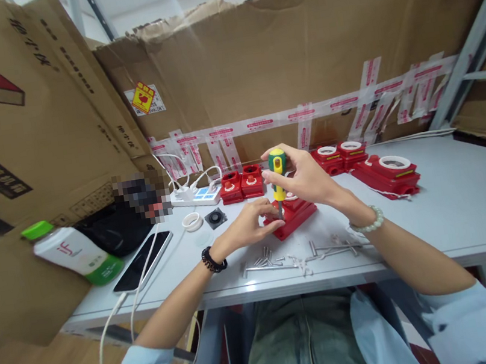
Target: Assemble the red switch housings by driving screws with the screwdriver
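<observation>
The smooth, pale grey table [465,203] holds a shiny red block [294,221] near its middle, in front of the person. The block is long and lies aslant, its long way going from near left to far right. The right hand [306,178] comes in from the right, bent at the wrist, and grasps the green and yellow screwdriver [278,167], which stands almost straight up, metal tip down at the block's left end. The left hand [251,223] reaches low, fingers by the tip; I cannot tell if they pinch anything. Thin, silvery screws [266,259] lie nearer
</observation>
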The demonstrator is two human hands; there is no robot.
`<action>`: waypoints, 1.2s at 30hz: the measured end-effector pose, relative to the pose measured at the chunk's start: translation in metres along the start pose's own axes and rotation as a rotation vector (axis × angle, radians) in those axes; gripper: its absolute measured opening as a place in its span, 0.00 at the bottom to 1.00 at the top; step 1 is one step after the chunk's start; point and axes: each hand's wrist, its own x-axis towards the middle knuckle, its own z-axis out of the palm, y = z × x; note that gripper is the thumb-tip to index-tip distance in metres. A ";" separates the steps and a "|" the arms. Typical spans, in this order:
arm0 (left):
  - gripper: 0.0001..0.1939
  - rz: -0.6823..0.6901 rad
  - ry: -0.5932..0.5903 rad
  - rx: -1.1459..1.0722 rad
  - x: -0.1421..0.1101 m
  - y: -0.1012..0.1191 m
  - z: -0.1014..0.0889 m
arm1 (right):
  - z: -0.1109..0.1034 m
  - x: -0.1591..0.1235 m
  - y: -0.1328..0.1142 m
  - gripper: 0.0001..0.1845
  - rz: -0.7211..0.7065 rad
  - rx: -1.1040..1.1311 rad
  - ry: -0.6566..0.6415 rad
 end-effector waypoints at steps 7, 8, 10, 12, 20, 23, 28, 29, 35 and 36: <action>0.14 0.036 0.030 0.237 0.002 -0.008 0.011 | -0.001 -0.001 -0.004 0.19 0.008 -0.055 0.044; 0.14 0.036 0.030 0.263 0.001 -0.008 0.013 | -0.001 -0.002 -0.004 0.20 0.016 -0.075 0.051; 0.13 0.034 0.036 0.291 0.000 -0.006 0.014 | -0.002 -0.003 -0.005 0.21 0.036 -0.127 0.059; 0.13 0.041 0.052 0.266 0.000 -0.004 0.013 | -0.003 -0.004 -0.006 0.21 0.047 -0.157 0.049; 0.14 -0.001 0.098 0.008 0.001 -0.006 0.008 | -0.002 -0.002 -0.005 0.23 0.018 0.047 -0.003; 0.17 -0.040 0.153 -0.066 0.002 -0.009 0.010 | 0.000 -0.003 -0.007 0.20 0.009 0.065 -0.051; 0.11 -0.002 0.190 -0.082 0.004 -0.005 0.009 | 0.004 -0.005 -0.010 0.17 0.002 -0.020 -0.014; 0.10 -0.005 0.198 -0.082 0.005 -0.004 0.009 | 0.004 -0.005 -0.011 0.17 0.003 -0.024 -0.012; 0.15 -0.073 0.231 -0.136 0.010 -0.002 0.011 | 0.005 -0.005 -0.011 0.11 0.003 -0.069 -0.045; 0.16 -0.069 0.213 -0.131 0.009 -0.001 0.010 | 0.005 -0.005 -0.010 0.11 -0.005 -0.069 -0.031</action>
